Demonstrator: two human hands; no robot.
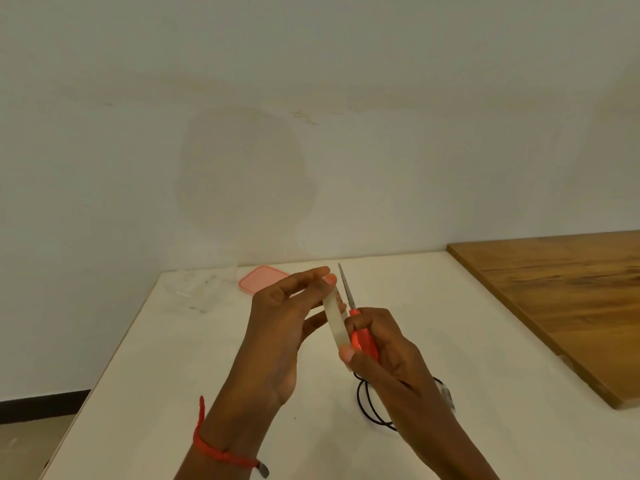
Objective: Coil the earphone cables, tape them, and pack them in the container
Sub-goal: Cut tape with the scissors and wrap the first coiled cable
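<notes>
Most of the black earphone cable (364,405) is hidden under the right hand (388,358). Only a few loops are seen on the white table (173,375) near its front edge, and whether they are taped cannot be told. The clear container (204,289) at the far left corner is faint, and a pink lid (263,278) is laid just beside it. The blurred tape roll (335,322) is pinched between thumb and fingers of the left hand (284,320). Red-handled scissors (360,339) are gripped in the curled right fingers, blades pointed up, with the thumb rested on the roll. A wooden board (571,306) is seen along the right edge.
</notes>
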